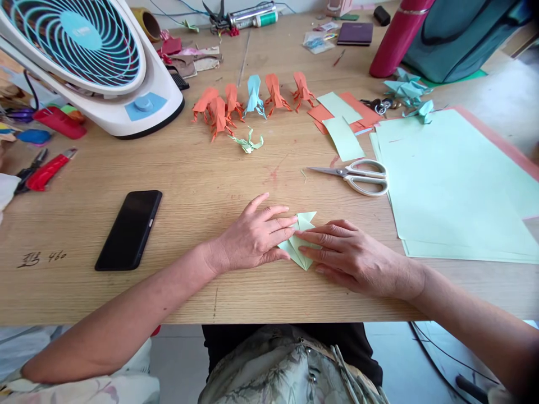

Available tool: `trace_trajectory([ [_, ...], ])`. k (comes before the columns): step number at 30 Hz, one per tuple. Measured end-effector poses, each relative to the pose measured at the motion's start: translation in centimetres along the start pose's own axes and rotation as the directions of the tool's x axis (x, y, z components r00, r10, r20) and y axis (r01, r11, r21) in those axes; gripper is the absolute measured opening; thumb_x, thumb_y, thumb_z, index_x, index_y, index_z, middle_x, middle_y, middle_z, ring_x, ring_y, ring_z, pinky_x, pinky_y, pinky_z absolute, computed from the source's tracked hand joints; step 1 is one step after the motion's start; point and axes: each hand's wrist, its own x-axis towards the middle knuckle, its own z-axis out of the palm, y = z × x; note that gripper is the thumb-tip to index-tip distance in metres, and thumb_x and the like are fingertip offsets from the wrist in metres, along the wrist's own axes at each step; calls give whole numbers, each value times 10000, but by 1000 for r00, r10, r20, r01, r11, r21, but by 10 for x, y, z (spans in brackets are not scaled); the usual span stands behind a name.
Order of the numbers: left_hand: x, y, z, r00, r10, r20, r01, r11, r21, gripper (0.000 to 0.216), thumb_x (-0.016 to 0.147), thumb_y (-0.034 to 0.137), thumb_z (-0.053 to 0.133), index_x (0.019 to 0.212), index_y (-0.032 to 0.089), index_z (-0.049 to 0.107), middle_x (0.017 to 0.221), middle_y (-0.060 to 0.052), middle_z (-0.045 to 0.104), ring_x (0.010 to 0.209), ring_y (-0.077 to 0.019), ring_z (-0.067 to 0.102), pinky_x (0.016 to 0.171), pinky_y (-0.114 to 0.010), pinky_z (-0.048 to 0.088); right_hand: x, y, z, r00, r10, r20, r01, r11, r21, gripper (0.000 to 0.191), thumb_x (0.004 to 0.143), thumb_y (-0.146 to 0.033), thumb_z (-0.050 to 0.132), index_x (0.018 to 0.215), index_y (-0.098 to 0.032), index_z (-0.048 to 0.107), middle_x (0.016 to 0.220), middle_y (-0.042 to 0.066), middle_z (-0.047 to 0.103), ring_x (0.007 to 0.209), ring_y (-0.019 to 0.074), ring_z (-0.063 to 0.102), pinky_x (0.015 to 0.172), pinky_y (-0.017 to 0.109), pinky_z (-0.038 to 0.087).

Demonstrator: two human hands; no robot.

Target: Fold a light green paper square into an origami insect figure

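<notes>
A small folded piece of pale green paper (304, 259) lies flat on the wooden table between my hands. My left hand (256, 233) rests on its left side, fingers stretched out and spread. From the right, my right hand (357, 255) lays its extended fingers flat on the same paper. Both sets of fingertips cover part of the folds, while a pointed tip shows at the top and another at the bottom. Beyond the hands lie scissors (353, 177) with white handles and a small pale green folded paper figure (248, 141).
Several orange paper figures (275, 92) and a blue one (254, 96) stand farther back. Cut paper pieces (345, 137) and large green sheets (455, 185) lie to the right. A phone (128, 230) and a fan (143, 106) are on the left; a red bottle (398, 39) stands behind.
</notes>
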Motion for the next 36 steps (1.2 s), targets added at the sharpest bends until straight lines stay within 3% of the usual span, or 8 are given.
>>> trace_trajectory([
  [10, 1, -1, -5, 999, 48, -13, -47, 999, 24, 522, 1037, 528, 379, 1287, 143, 627, 1355, -102, 657, 1282, -283, 557, 1205, -596, 211, 0, 0, 0, 1000, 4, 4, -4, 1000, 4, 339, 1001, -223, 511, 1301, -106, 614, 1421, 171, 596, 1222, 285, 585, 972, 457, 462],
  [19, -5, -4, -3, 1000, 16, 3, -16, 1000, -27, 495, 1051, 512, 336, 1287, 188, 625, 1396, -90, 628, 1242, -256, 574, 1205, -584, 213, -3, 2, 4, 1000, 12, -3, -12, 1000, 19, 357, 997, -226, 515, 1336, -145, 592, 1444, 130, 586, 1266, 297, 558, 1000, 476, 455],
  [27, 1, -9, -11, 997, 70, 12, -70, 997, -14, 374, 1059, 403, 395, 1235, 203, 657, 1303, -57, 695, 1070, -203, 640, 1205, -543, 225, -3, 2, 3, 1000, 7, -2, -7, 1000, 29, 359, 998, -224, 513, 1339, -138, 587, 1454, 121, 578, 1265, 299, 555, 1005, 483, 452],
  [36, 3, -19, -15, 991, 117, 58, -111, 989, -94, 288, 1034, 358, 469, 1166, 219, 683, 1311, -48, 691, 1220, -243, 611, 1193, -557, 256, -3, 2, 3, 1000, 3, -17, -3, 1000, 26, 342, 1001, -231, 513, 1316, -129, 600, 1436, 143, 591, 1265, 292, 565, 996, 478, 461],
])
